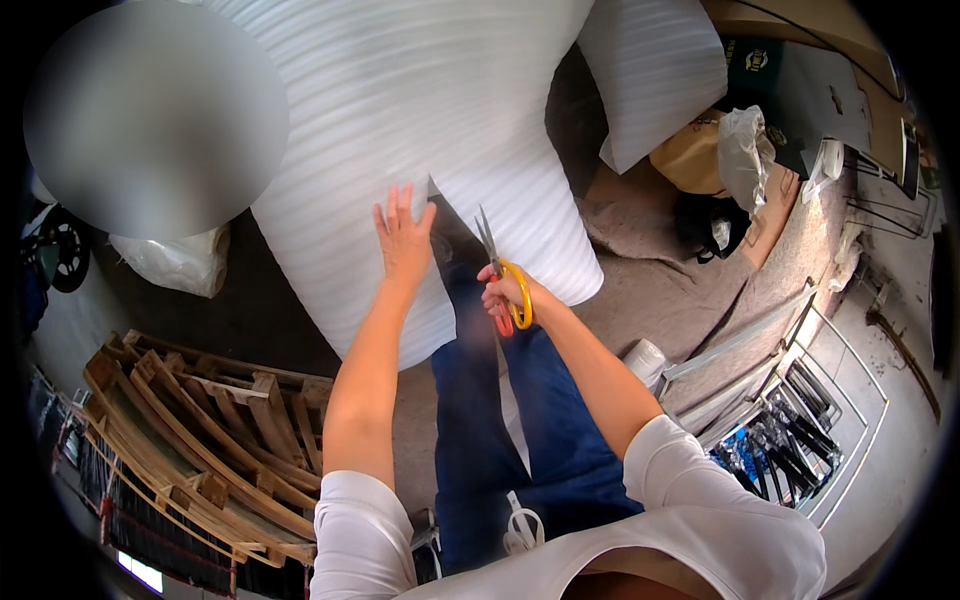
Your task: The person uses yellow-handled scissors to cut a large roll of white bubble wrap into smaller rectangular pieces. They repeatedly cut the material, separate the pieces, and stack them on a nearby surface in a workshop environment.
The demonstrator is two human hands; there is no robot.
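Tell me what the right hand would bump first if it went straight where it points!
Likely the white sheet: the scissors in the right hand point toward it, tips showing against it. Depth is unclear, so they might pass over it instead.

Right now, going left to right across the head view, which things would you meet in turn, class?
Wooden pallets, left hand, scissors with yellow and red handles, small white roll, crumpled white plastic bag.

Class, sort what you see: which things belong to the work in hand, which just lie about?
In use: white foam sheet, beneath the left hand; scissors, held in the right hand.

Apparently lying about: wooden pallets, white roll, plastic-wrapped bundle.
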